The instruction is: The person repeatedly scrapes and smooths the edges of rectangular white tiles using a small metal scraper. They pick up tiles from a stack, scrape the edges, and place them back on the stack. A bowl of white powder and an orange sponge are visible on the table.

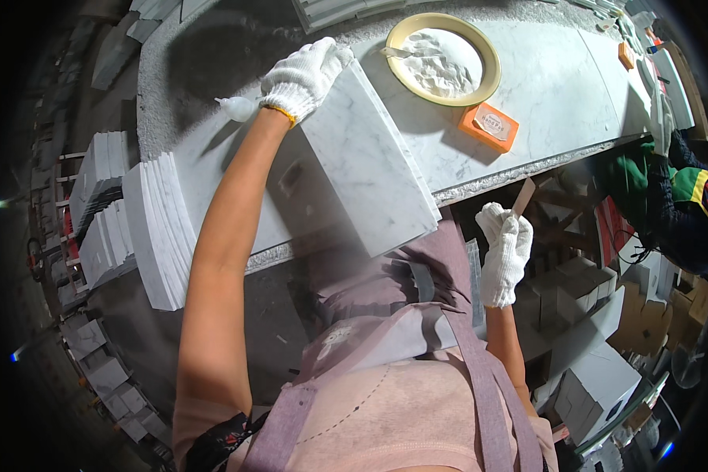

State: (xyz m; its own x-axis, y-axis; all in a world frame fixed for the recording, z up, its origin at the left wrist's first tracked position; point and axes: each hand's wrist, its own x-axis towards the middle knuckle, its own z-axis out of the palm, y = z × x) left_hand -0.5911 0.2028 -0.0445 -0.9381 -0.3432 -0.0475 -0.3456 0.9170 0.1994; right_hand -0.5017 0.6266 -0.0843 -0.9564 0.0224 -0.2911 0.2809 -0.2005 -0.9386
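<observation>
My left hand point(303, 77), in a white knit glove, grips the far end of grey-veined white marble tiles point(374, 157). At least two tiles lie together, tilted, with their near end at the bench edge by my apron. My gloved right hand point(503, 256) is closed round a thin, flat brownish strip like a putty knife blade point(525, 197), held up right of the tiles and apart from them. A small translucent squeeze bottle point(236, 108) lies by my left wrist. Beyond the tiles stands a yellow bowl point(493, 67) of white powder or paste, a flat stick on its rim.
An orange block with a label point(484, 140) sits by the bowl on a marble slab point(558, 94). Upright marble pieces point(161, 228) are stacked at the left. Another person point(669, 181) works at the right. White boxes point(598, 385) stand low at the right.
</observation>
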